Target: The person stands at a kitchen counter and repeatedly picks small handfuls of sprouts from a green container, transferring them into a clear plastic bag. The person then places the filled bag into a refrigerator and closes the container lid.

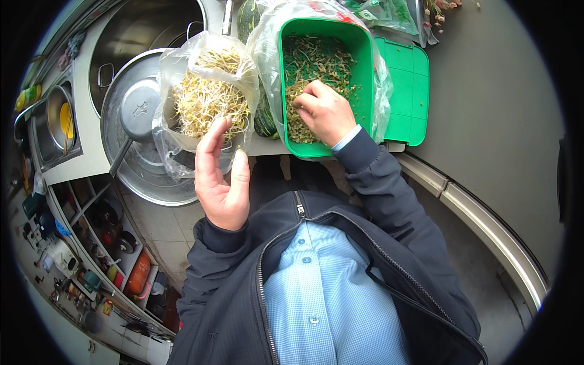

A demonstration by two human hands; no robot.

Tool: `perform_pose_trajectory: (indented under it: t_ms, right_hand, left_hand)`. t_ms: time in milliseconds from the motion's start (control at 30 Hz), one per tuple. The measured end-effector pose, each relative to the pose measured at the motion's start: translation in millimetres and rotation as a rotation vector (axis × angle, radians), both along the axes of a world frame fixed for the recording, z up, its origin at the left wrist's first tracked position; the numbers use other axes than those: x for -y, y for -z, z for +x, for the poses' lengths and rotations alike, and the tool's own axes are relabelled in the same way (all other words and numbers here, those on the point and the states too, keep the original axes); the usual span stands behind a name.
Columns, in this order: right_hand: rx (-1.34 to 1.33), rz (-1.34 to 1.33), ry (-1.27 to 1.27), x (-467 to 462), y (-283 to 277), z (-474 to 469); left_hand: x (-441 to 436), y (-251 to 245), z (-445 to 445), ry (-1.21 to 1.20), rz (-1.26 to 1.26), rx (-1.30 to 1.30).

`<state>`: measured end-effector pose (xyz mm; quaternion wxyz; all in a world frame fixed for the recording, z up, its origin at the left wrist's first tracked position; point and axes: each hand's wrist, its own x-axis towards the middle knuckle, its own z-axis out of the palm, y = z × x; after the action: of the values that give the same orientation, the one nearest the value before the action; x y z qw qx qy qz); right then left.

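Note:
My right hand (pixel 325 109) is over the lower half of a green plastic tray (pixel 365 91), its fingertips bent down at the bean sprouts (pixel 299 121) there; whether it pinches any is hidden. More short sprouts lie scattered in the tray's upper part. To the left, a clear plastic bag (pixel 171 150) holds a heap of long pale sprouts (pixel 214 102). My left hand (pixel 223 182) is beside the bag's near edge, palm turned up and inward, thumb apart from the fingers, with nothing in its grasp. Plastic film surrounds the green tray.
A large metal lid (pixel 137 171) and a deep metal pot (pixel 137 27) stand left of the bag. Green striped squashes (pixel 264 118) lie between bag and tray. A green lid (pixel 406 91) is on the right, beside a grey refrigerator (pixel 492 91). The sink (pixel 48 155) is far left.

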<state>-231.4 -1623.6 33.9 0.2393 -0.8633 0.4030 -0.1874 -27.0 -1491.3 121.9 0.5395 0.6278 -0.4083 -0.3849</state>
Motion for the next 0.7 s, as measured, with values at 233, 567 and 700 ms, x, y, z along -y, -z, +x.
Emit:
perform_pose_trajectory:
  t_ms: [233, 567, 700]
  right_hand:
    - [0.35, 0.47, 0.251, -17, -32, -22]
    - [0.477, 0.601, 0.043, -63, -83, -30]
    - [0.501, 0.606, 0.132, -64, -83, -34]
  left_hand:
    - [-8, 4, -12, 0.039, 0.041, -0.108]
    - [7, 43, -45, 0.061, 0.366, -1.53]
    - [8, 46, -40, 0.071, 0.268, -1.658]
